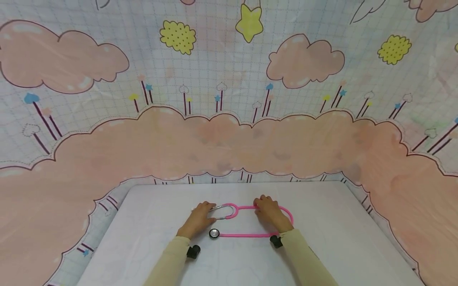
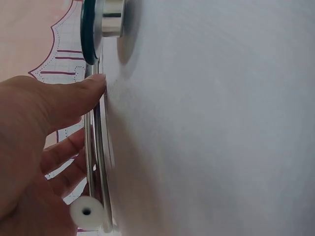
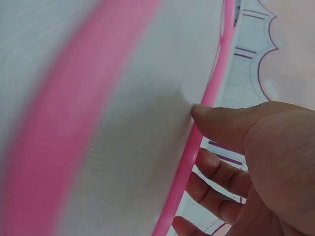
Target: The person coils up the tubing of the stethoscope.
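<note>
A pink stethoscope lies on the white table, its tubing looped back at the right. My left hand grips the metal ear tubes, fingers on the far side and thumb on the near side. In the left wrist view, a white eartip shows below the fingers. The round chest piece rests near that hand, untouched. With thumb and fingertips, my right hand pinches the far stretch of pink tubing. The near stretch passes under the right wrist in the head view.
The white tabletop extends around the stethoscope to a straight back edge. Behind and beside it hangs a patterned cloth with clouds and stars. Dark wrist cameras sit at both sleeves.
</note>
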`<state>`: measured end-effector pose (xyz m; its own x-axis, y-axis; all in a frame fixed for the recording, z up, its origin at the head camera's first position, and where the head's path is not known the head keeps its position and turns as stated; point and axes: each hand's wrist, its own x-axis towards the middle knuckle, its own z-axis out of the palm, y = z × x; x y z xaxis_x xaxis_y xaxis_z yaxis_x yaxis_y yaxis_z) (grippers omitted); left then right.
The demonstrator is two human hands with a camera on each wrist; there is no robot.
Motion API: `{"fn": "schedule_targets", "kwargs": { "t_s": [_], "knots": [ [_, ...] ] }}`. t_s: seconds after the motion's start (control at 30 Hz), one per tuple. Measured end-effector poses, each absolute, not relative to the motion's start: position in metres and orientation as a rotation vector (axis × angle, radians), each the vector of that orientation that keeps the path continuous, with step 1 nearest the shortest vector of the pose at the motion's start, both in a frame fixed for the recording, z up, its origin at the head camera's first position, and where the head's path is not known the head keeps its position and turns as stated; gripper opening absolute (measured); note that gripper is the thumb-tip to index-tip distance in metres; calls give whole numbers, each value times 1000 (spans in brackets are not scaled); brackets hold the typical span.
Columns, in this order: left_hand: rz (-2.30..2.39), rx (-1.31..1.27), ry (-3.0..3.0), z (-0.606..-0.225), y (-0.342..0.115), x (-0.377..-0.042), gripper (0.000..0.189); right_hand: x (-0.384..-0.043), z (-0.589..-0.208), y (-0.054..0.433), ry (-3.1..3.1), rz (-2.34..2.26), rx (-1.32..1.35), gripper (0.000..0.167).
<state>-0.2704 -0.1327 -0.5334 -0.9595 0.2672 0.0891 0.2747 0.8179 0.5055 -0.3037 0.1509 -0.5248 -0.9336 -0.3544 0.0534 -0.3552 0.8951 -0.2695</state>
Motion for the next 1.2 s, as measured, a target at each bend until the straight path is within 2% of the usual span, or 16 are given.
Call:
{"fn": "schedule_targets", "kwargs": {
  "t_s": [0.13,0.4,0.8,1.2],
  "knots": [
    [-866,-419,-3008,-532,-134,-270,41,-304,-523,150,-3045,416,589,10],
    [-918,-382,-3027,-533,-137,-270,36,-305,-517,150,-2922,408,629,11],
    [-913,-431,-3010,-537,-142,-270,39,-305,-514,157,-2939,1022,560,11],
    [-887,-441,-2963,-527,-148,-262,42,-293,-500,161,-2861,1108,566,10]
  ]
}}
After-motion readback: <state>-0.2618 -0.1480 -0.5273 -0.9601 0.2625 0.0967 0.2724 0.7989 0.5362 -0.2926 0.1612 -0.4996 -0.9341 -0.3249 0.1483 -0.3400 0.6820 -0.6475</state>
